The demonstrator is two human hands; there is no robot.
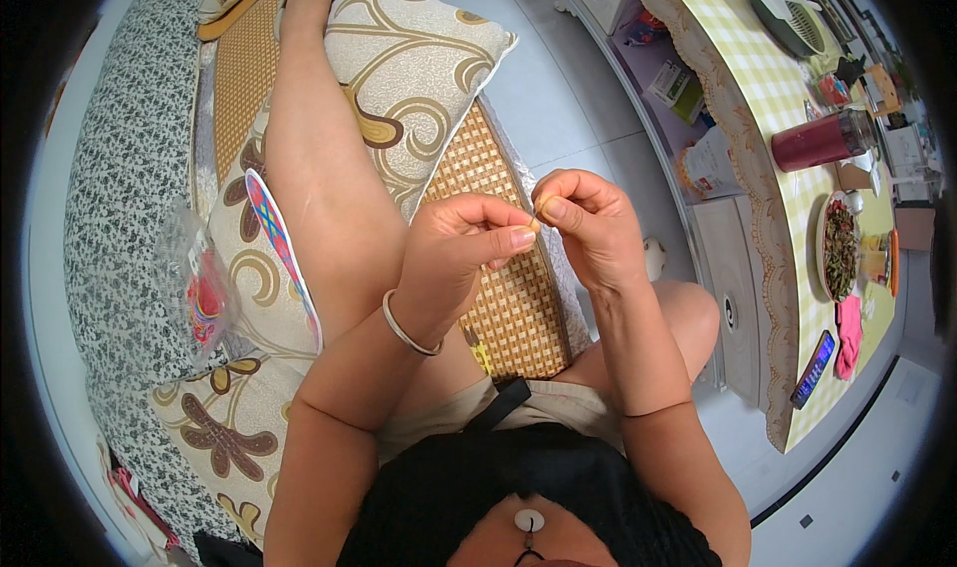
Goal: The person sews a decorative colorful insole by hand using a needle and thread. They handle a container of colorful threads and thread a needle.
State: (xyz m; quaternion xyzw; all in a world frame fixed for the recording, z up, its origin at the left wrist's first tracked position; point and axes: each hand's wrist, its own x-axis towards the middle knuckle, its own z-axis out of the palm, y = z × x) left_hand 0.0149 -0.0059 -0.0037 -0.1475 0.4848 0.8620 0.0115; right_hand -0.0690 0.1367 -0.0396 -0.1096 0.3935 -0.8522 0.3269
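Both hands are raised in front of me over the woven seat, fingertips nearly meeting. My left hand point(461, 243) pinches thumb against forefinger, and my right hand point(595, 226) does the same just beside it. Whatever lies between the fingertips is too small to make out. Against my outstretched leg leans a flat, shoe-sole-shaped insole point(277, 248) with a blue, pink and red pattern and a white edge. Left of it, a clear plastic bag point(204, 288) holds something red and pink, like a bundle of thread. Neither hand touches these two.
Patterned cushions point(409, 63) lie on the woven mat point(513, 298). At the right stands a table with a checked cloth point(738, 28), bearing a dark red bottle point(822, 140), a plate of dark leafy bits point(822, 253), a phone point(813, 370), a pink cloth point(848, 336) and a dark green basket point(783, 18).
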